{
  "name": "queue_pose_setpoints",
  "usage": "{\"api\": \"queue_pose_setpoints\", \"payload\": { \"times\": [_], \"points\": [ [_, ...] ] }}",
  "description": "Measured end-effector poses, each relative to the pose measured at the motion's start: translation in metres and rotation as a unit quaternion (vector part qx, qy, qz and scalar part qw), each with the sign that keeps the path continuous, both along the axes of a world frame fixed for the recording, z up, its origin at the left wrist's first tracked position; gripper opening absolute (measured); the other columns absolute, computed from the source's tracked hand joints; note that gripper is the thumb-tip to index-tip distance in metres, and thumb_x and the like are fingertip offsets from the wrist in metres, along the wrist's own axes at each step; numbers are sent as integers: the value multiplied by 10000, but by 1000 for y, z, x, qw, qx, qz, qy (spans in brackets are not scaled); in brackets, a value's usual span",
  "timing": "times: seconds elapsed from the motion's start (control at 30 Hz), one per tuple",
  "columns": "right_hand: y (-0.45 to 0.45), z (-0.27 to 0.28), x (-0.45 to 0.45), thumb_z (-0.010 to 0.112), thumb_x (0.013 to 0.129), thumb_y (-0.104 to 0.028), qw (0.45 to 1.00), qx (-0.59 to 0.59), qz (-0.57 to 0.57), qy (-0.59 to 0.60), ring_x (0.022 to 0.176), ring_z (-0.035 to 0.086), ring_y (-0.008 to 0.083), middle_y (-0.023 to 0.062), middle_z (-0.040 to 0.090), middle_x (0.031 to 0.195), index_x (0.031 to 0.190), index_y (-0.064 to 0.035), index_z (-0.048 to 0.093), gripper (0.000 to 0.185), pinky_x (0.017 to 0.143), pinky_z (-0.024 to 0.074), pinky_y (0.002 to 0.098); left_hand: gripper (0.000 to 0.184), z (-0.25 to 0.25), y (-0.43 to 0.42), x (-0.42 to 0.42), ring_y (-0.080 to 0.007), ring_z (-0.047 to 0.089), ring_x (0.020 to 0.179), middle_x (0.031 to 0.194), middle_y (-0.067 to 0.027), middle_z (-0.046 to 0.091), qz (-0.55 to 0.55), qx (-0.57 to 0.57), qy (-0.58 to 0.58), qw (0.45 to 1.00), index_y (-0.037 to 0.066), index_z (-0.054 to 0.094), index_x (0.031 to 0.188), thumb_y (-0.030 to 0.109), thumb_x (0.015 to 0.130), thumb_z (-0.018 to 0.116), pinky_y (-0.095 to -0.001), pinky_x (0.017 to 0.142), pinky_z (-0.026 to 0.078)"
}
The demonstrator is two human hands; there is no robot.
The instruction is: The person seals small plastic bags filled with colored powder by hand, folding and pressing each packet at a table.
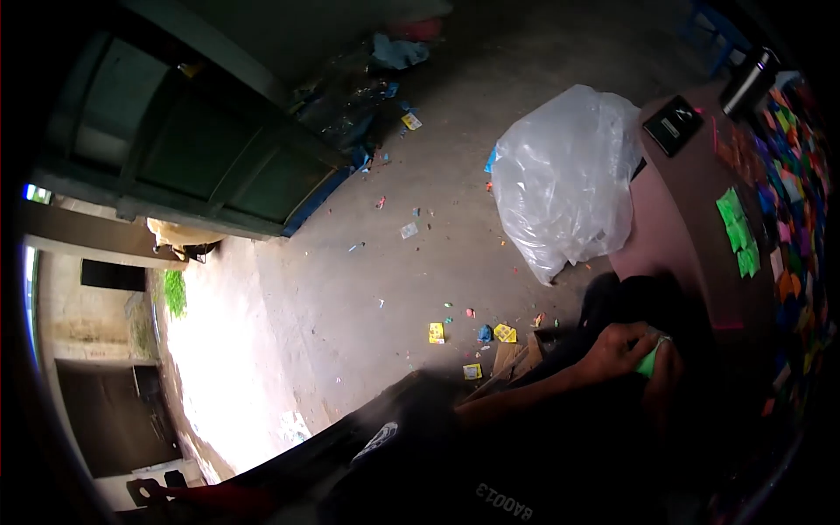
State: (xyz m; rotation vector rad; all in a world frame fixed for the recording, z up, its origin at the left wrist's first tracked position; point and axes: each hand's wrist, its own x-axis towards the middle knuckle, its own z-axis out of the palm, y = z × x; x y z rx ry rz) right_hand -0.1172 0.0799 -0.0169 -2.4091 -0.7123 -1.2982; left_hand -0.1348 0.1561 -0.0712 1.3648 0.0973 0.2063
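My left hand (619, 348) reaches in from the left with its fingers pinched on a small bright green piece (648, 360). Close against it on the right is my right hand (667, 372), its fingers also closed at the green piece; much of this hand lies in dark shadow. A pale bit shows at the top, between the two hands. What kind of thing the green piece is, I cannot make out. Similar bright green pieces (738, 232) lie together on the pinkish table (667, 232) nearby.
A heap of many-coloured small pieces (792, 192) covers the table's far right. A dark box (673, 125) and a metal flask (750, 83) stand near it. A large translucent plastic bag (567, 175) sits on the littered floor (350, 289). A green door (201, 149) is at left.
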Motion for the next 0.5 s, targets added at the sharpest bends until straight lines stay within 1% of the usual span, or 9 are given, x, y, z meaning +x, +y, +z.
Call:
{"api": "queue_pose_setpoints", "payload": {
  "times": [0.07,0.1,0.17,0.2,0.27,0.3,0.37,0.5],
  "points": [
    [4,-12,0,694,900,-38,1000,21,-6,2,837,703,265,145,685,957,1142,-20,626,252,745,610,356,215,4,9,-1,-191,630,706,786,-147,657,19,114,-51,992,8,677,962,215,1009,639,-353,646,512],
    [5,-16,0,691,905,-46,1000,29,-3,1,837,704,264,146,688,958,1137,-18,632,241,746,609,356,215,5,11,-1,-191,630,706,786,-147,657,25,116,-52,992,8,677,962,215,1009,639,-353,646,512],
    [7,-16,1,684,913,-62,1000,29,-1,-4,837,706,263,149,694,958,1127,-14,644,223,749,607,356,231,7,12,-2,-264,655,715,804,-169,666,47,107,-60,991,12,679,956,234,1007,641,-380,654,520],
    [12,-17,1,681,917,-70,1000,30,3,-6,837,708,263,150,697,959,1121,-11,650,215,750,606,356,231,8,13,-1,-264,655,715,804,-169,666,53,110,-60,991,12,679,956,234,1007,641,-380,654,520],
    [15,-18,3,675,925,-86,999,33,7,-6,837,710,262,152,702,960,1111,-7,661,202,753,604,356,232,10,16,-2,-291,685,754,834,-175,686,-1,81,12,997,15,694,981,239,1007,641,-389,676,530],
    [17,-19,3,671,930,-95,999,34,10,-4,837,711,261,153,705,960,1106,-5,667,198,754,603,356,232,13,17,-3,-291,685,754,834,-175,686,8,87,14,996,15,694,981,239,1007,641,-389,676,530],
    [16,-20,4,665,938,-111,999,38,14,-4,837,714,260,156,711,961,1095,0,679,193,757,601,356,245,21,18,-7,-271,712,797,865,-186,703,-4,41,-44,998,12,707,1025,245,1015,634,-376,700,539],
    [22,-21,4,652,955,-143,999,44,20,-4,837,719,258,161,722,962,1074,9,702,200,763,596,356,245,22,32,-9,-257,720,813,880,-190,714,7,24,-49,998,9,710,1065,233,1019,623,-369,717,544]
  ]
}}
